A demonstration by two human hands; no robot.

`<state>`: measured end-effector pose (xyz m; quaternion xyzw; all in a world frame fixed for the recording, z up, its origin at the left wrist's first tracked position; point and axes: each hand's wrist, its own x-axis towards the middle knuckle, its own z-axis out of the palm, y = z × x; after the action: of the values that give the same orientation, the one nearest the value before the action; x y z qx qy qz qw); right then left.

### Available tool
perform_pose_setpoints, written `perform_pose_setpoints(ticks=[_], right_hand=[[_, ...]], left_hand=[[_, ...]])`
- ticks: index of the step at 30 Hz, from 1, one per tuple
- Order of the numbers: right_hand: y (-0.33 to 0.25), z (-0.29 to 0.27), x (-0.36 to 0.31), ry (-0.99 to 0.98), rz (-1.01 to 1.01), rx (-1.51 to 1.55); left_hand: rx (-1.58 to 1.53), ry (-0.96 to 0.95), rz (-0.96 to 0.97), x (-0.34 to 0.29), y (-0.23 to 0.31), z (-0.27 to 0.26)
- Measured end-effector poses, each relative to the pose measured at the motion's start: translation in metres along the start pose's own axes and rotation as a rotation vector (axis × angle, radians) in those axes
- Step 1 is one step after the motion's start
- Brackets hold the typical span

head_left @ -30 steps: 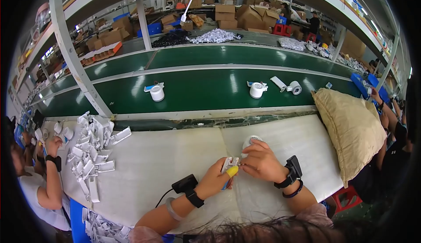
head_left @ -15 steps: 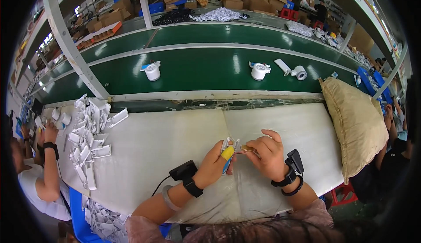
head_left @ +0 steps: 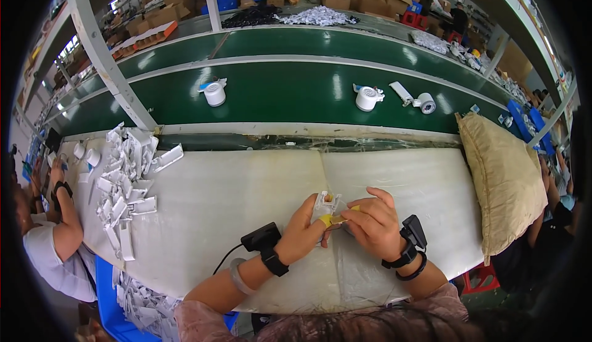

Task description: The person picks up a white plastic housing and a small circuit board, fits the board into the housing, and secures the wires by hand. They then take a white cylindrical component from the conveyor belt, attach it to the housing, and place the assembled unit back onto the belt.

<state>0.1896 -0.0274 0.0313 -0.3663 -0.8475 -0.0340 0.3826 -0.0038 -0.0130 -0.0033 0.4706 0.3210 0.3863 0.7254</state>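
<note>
My left hand (head_left: 302, 226) is closed around a small clear-white plastic part (head_left: 325, 203), whose forked end sticks up past the fingers. Yellow material wraps the left thumb's tip. Close beside it, my right hand (head_left: 373, 222) pinches a thin brownish-yellow piece (head_left: 339, 220) that meets the left thumb and the lower part of the plastic. Whether this piece is a strip or a small tool I cannot tell. Both hands are over the middle of the pale-covered table (head_left: 240, 188). The fingers hide the rest of the held part.
White plastic pieces (head_left: 126, 175) lie heaped at the left; a blue bin (head_left: 111, 308) below holds more. Round white units (head_left: 367, 98) stand on the green conveyor (head_left: 277, 89). A tan sack (head_left: 499, 181) leans at the right. A co-worker's arm (head_left: 68, 218) is at far left.
The plastic part has turned in my left hand, and its blue side no longer shows. My right fingers and the brownish piece have come closer to the left thumb. The view has shifted slightly.
</note>
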Motion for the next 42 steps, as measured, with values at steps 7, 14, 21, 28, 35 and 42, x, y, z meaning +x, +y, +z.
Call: perform_pose_setpoints(ticks=[7,14,21,28,35,42], right_hand=[[0.009,0.004,-0.002,0.038,-0.043,0.058],[0.003,0.008,-0.003,0.055,0.029,0.156],[0.001,0.007,-0.004,0.064,0.028,0.15],[0.001,0.006,-0.003,0.072,0.019,0.132],[0.001,0.007,-0.004,0.081,0.003,0.124],[0.003,0.007,-0.006,0.086,0.012,0.169]], left_hand=[[0.026,-0.012,0.059,0.001,0.002,0.0],[0.146,-0.028,0.073,-0.001,0.001,0.003],[0.305,0.007,0.143,-0.006,-0.002,0.007],[0.423,0.006,0.241,-0.006,-0.001,0.007],[0.389,-0.009,0.177,-0.006,-0.001,0.007],[0.327,-0.043,0.175,-0.005,-0.006,0.007]])
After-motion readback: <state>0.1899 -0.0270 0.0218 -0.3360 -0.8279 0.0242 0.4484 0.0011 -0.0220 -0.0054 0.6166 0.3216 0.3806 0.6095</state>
